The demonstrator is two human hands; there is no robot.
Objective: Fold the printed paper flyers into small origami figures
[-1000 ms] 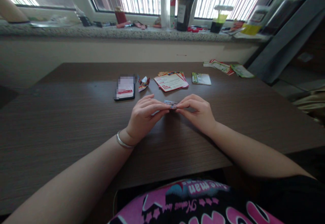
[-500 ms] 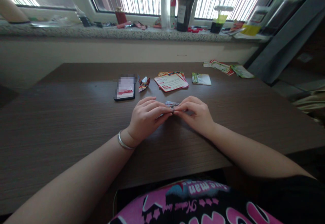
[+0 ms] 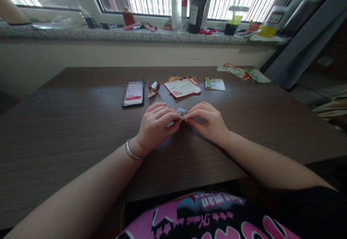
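Note:
My left hand (image 3: 155,127), with a silver bangle at the wrist, and my right hand (image 3: 208,121) meet over the middle of the brown table (image 3: 67,123). Both pinch a small folded piece of colourful printed paper (image 3: 181,112) between fingertips and thumbs, just above the tabletop. Most of the paper is hidden by the fingers. A finished-looking folded paper piece (image 3: 153,88) lies farther back, beside a phone (image 3: 133,94).
A stack of printed leaflets (image 3: 182,86) and a single green-white leaflet (image 3: 214,84) lie beyond my hands. More leaflets (image 3: 241,72) sit at the far right corner. The stone windowsill (image 3: 121,34) carries bottles, a dark jar (image 3: 197,9) and small clutter.
My fingers have shifted slightly on the folded paper, the hands drawing a little closer together. Nothing else on the table has moved.

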